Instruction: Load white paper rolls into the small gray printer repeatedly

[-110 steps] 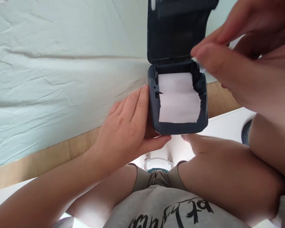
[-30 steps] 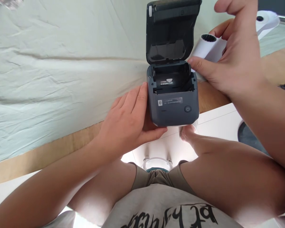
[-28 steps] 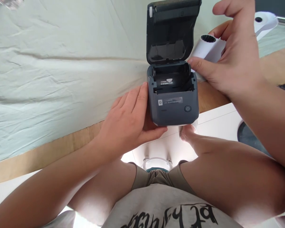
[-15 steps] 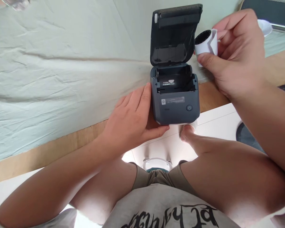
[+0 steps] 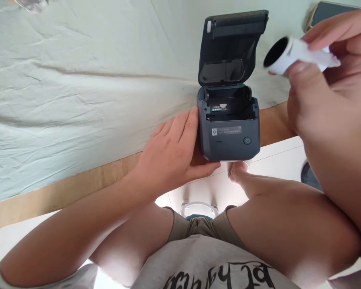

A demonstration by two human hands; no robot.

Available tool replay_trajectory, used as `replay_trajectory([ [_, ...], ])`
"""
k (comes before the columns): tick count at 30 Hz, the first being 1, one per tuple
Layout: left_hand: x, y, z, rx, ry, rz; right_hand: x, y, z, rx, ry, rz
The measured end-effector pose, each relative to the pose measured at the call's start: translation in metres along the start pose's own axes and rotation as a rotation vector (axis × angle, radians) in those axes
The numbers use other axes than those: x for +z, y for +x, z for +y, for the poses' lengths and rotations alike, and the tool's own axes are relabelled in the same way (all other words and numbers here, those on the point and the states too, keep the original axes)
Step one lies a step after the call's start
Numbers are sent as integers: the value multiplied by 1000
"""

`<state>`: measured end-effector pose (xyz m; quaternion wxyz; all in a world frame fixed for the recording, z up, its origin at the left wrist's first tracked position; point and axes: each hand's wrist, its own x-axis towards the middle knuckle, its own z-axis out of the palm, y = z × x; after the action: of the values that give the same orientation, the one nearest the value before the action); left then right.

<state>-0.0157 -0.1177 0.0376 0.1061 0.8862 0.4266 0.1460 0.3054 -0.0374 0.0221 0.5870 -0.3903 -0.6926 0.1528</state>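
A dark blue-grey label printer [image 5: 228, 142] sits at the table's edge with its lid [image 5: 231, 48] raised. Inside its paper bay [image 5: 228, 98] are a small label and dark side guides, with no roll between them. My left hand [image 5: 171, 146] grips the printer's left side, fingers flat along it and thumb across the lower front edge. To the right of the lid, my right hand [image 5: 327, 68] pinches a white paper roll [image 5: 291, 56] between thumb and fingers. The roll is tilted, its dark hollow end facing left, and a loose paper flap shows near the fingers.
A pale green cloth [image 5: 93, 80] with creases covers the wooden table [image 5: 108, 170], whose bare edge shows along the front. A dark, phone-like object [image 5: 327, 16] lies at the upper right. Something clear and shiny [image 5: 33, 4] is at the upper left.
My right hand has moved right with the paper roll, away from the printer's lid, and turned the roll. The printer and left hand appear slightly further right in view.
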Motion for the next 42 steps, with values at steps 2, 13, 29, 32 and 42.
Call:
replay_trajectory([
  [2,2,-1,0,10,1,21,6,-4,-20,-200,-61,-121],
  [13,3,-3,7,-6,56,37,26,0,-52,-51,-136,-310],
  [29,-3,-2,6,9,-74,53,19,-1,-54,-2,-135,-371],
  [32,-4,-2,5,58,-90,78,16,-3,-63,-84,-134,-448],
  [42,-12,0,10,27,-31,-10,6,-6,-53,-202,-143,-460],
])
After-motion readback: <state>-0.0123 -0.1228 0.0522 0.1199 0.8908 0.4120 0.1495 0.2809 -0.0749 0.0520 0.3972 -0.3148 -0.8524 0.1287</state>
